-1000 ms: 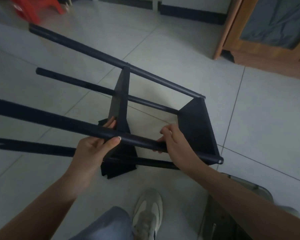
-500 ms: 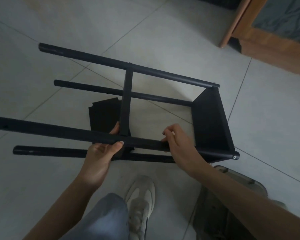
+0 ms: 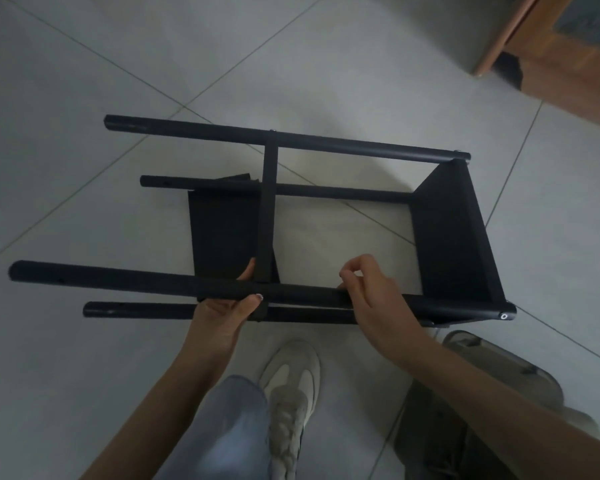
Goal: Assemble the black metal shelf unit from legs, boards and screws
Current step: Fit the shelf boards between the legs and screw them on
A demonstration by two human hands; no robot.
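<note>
left hand (image 3: 222, 306), right hand (image 3: 371, 299), gripping shelf leg (image 3: 118, 277)

No legible text, label, brand or number anywhere, neither on the black shelf frame (image 3: 361, 147) nor beyond.

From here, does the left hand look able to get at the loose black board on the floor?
Probably yes: the left hand grips the near leg, and the loose board lies just beyond, open gaps between legs.
</note>
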